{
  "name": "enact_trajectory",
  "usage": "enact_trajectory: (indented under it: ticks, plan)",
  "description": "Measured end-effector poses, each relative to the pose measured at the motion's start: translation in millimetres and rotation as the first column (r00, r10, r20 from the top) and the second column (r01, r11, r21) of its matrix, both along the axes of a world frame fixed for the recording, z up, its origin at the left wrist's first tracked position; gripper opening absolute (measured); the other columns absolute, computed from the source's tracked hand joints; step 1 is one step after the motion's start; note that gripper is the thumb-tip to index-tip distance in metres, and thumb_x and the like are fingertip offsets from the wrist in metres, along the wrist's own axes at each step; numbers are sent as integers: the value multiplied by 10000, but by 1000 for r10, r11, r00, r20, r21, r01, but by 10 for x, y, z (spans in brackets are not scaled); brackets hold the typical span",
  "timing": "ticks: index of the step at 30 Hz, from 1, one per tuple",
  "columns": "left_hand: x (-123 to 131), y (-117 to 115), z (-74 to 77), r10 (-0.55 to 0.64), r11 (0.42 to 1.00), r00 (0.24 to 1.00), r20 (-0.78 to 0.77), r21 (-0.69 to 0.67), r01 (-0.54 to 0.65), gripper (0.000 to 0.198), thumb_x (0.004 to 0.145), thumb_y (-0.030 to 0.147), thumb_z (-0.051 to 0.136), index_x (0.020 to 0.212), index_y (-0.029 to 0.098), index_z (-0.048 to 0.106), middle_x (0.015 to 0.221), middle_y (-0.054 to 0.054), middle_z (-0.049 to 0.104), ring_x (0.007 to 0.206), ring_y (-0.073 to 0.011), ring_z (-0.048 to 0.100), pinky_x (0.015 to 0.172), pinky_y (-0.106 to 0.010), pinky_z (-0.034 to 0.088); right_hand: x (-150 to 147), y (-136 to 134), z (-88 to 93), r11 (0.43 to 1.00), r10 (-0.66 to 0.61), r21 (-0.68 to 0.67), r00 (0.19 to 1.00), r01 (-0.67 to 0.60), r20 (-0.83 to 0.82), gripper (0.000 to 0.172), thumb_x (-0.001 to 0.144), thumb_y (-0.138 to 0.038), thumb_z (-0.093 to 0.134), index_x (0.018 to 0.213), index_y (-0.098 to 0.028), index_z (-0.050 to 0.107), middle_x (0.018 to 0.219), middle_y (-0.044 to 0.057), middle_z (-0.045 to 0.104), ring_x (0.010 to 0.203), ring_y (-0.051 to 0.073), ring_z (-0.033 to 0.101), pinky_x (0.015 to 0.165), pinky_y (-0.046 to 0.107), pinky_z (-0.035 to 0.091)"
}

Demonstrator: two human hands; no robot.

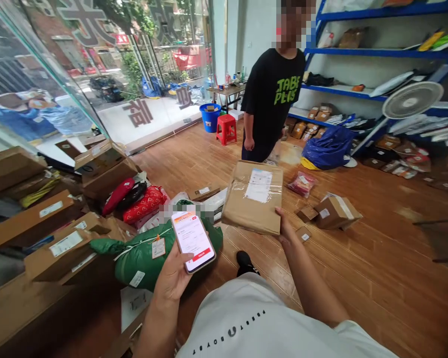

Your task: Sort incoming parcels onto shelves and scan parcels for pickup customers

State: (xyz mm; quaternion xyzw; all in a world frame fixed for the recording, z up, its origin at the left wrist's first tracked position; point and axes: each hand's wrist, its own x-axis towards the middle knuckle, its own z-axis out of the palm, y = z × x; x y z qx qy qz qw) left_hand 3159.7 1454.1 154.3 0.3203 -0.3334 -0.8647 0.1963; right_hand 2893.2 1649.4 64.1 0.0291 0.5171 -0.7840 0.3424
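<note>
My left hand point(173, 276) is wrapped round a smartphone point(192, 241) with a lit white and red screen, thumb on its lower edge. My right hand point(285, 229) grips the near right corner of a flat brown cardboard parcel point(254, 196), held out in front of me with its white label facing up. A person in a black T-shirt point(272, 94) stands just beyond the parcel, facing me, arms down.
Cardboard boxes point(59, 243), a green sack point(145, 256) and red bags point(144, 204) pile up at my left by the glass front. Small boxes point(334, 211) lie on the wood floor at right. Blue shelves point(377, 54), a white fan point(412, 99), a red stool point(226, 128) and a blue bucket point(210, 117) stand further back.
</note>
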Motion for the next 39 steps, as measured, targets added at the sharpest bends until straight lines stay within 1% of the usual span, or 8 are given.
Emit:
enact_trajectory:
  ticks: [7, 15, 19, 23, 25, 28, 34, 39]
  plan:
    - [-598, -50, -40, 55, 998, 997, 56, -32, -54, 1032, 549, 78, 829, 1464, 259, 388, 1258, -96, 677, 1228, -321, 573, 953, -395, 555, -1122, -350, -36, 989, -112, -84, 987, 123, 118, 511, 687, -627, 620, 1063, -281, 604, 940, 13, 737, 988, 292, 664, 828, 445, 557]
    - [-1619, -193, 4, 176, 981, 970, 166, -107, -159, 984, 537, 135, 860, 1412, 359, 469, 1244, -30, 690, 1281, -333, 519, 1061, -457, 466, -2702, -769, -65, 992, -119, 60, 976, 110, 180, 603, 623, -729, 573, 1026, -281, 550, 784, 18, 690, 780, 269, 655, 722, 485, 521]
    - [-2094, -272, -20, 207, 978, 969, 135, -55, -202, 983, 581, 121, 824, 1435, 400, 425, 1270, -5, 675, 1307, -303, 499, 1029, -404, 504, -3333, -1030, -137, 993, -107, 61, 978, 97, 181, 589, 610, -764, 527, 958, -289, 545, 753, 11, 680, 736, 263, 644, 710, 505, 523]
    - [-2486, -377, -89, 227, 962, 974, 4, 154, -225, 891, 684, 148, 709, 1477, 363, 366, 1279, -43, 669, 1263, -302, 548, 954, -399, 557, -3749, -1079, -176, 1000, 19, -14, 983, -16, 183, 562, 639, -766, 425, 914, -297, 568, 743, 8, 686, 758, 274, 649, 732, 534, 528]
    - [-2689, -418, -118, 240, 943, 967, -88, 258, -211, 859, 702, 180, 652, 1491, 328, 345, 1292, -79, 658, 1259, -329, 546, 978, -472, 528, -3941, -1023, -183, 997, 68, -36, 970, -62, 234, 570, 646, -762, 412, 941, -303, 580, 791, 22, 703, 799, 292, 653, 754, 562, 520]
    - [-3009, -445, -127, 230, 929, 950, -213, 338, -149, 811, 724, 213, 567, 1495, 302, 334, 1335, -110, 622, 1313, -370, 481, 1026, -610, 428, -4246, -897, -216, 1000, 3, -19, 952, 3, 306, 549, 656, -732, 452, 1009, -332, 579, 849, 25, 713, 834, 308, 649, 785, 588, 504]
    - [-3509, -349, -93, 121, 950, 935, -332, 311, -13, 738, 782, 214, 513, 1490, 308, 326, 1422, -115, 543, 1377, -391, 386, 1026, -682, 365, -4743, -646, -379, 996, 48, 70, 984, -61, 173, 575, 693, -745, 422, 1125, -396, 570, 1077, 49, 697, 959, 351, 620, 800, 611, 492]
    - [-3805, -291, -129, 43, 977, 946, -320, 212, 27, 741, 828, 227, 536, 1515, 292, 267, 1417, -117, 543, 1348, -388, 428, 1067, -612, 367, -4734, -848, -392, 997, 47, 47, 967, -61, 249, 750, 669, -859, 455, 1178, -310, 505, 1097, 104, 631, 990, 306, 616, 816, 528, 521]
